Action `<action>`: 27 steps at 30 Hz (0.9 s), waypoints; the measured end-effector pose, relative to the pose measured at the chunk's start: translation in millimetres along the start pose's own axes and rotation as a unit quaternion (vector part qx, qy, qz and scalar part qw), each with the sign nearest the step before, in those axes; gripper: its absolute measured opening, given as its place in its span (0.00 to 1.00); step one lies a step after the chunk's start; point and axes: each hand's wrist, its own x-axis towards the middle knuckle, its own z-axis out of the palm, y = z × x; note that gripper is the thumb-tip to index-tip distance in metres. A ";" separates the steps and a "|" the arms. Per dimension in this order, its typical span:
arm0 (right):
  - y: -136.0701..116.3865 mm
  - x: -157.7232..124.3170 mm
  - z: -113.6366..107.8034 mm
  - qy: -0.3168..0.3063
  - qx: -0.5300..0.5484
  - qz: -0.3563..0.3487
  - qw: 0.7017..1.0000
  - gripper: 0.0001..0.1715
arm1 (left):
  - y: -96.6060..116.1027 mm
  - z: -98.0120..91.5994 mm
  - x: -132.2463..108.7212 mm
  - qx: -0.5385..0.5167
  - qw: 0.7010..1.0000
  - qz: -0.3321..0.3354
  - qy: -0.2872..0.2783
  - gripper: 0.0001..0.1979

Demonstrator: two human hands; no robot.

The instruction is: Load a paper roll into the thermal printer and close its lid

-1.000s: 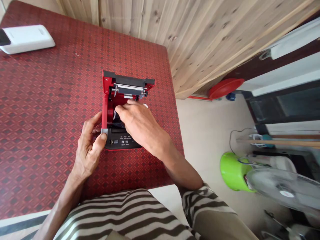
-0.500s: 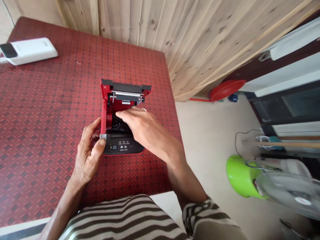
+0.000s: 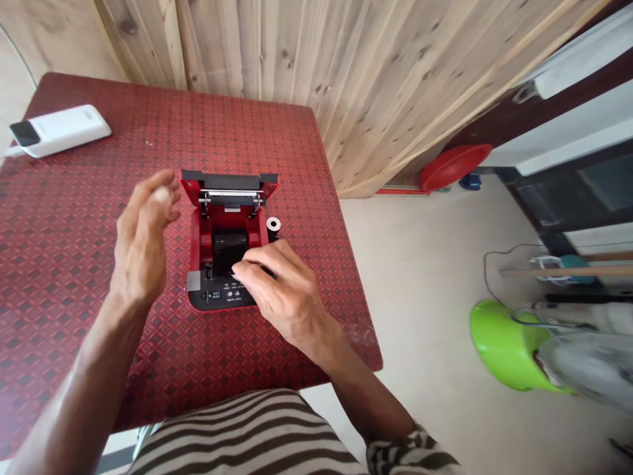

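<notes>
A small red and black printer (image 3: pixel 195 237) sits on the table with its lid (image 3: pixel 230 181) raised. Its inner compartment shows a black hollow and a metal bar and roller under the lid. My right hand (image 3: pixel 284 287) is over the compartment's front edge, thumb and fingertips pinched together near the button panel; whatever they hold is too small to make out. Off the printer's left side, my left hand (image 3: pixel 143 237) hangs in the air, empty, its fingers loosely bent and apart. Against the printer's right side stands a small white roll (image 3: pixel 273 225) with a dark core.
A white power bank (image 3: pixel 66 128) with a dark end lies at the far left of the red patterned table (image 3: pixel 326 231). Wooden panelling (image 3: pixel 277 53) rises behind. On the floor to the right are a green bucket (image 3: pixel 509 349) and a red basin (image 3: pixel 455 165).
My left hand has let go of the printer's left side and lifted away to the left. My right hand has drawn back from inside the compartment to its front edge, fingers now pinched.
</notes>
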 end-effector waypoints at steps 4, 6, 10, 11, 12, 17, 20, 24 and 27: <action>-6.0 -13.2 2.3 0.015 -0.018 0.030 0.999 0.11 | 21.9 31.8 44.3 -0.087 0.991 -0.095 0.022 0.27; -8.1 -16.5 3.4 0.024 -0.023 0.034 0.999 0.10 | 27.2 40.6 49.7 -0.090 0.989 -0.117 0.026 0.22; -10.4 -18.5 3.4 0.030 -0.055 0.018 0.998 0.08 | 23.3 34.0 28.1 -0.081 0.991 -0.102 0.012 0.21; -10.6 -18.7 2.9 0.027 -0.065 0.011 0.997 0.08 | 19.4 28.8 17.9 -0.078 0.992 -0.102 0.006 0.22; -10.7 -19.0 2.3 0.023 -0.075 0.003 0.997 0.08 | 14.7 23.1 6.6 -0.077 0.991 -0.109 0.000 0.23; -11.5 -20.8 0.8 0.004 -0.090 -0.020 0.996 0.07 | -5.9 0.5 -44.6 -0.058 0.984 -0.154 -0.069 0.32; -13.6 -21.3 1.9 0.024 -0.077 0.007 0.997 0.07 | -9.7 -3.5 -56.7 -0.057 0.981 -0.163 -0.089 0.34; -15.9 -23.2 6.5 0.067 -0.031 0.032 0.997 0.06 | -11.6 -3.8 -58.1 -0.048 0.985 -0.139 -0.093 0.33; -16.6 -26.1 10.4 0.062 -0.018 0.041 0.997 0.06 | -13.9 -3.6 -59.5 -0.030 0.988 -0.120 -0.092 0.31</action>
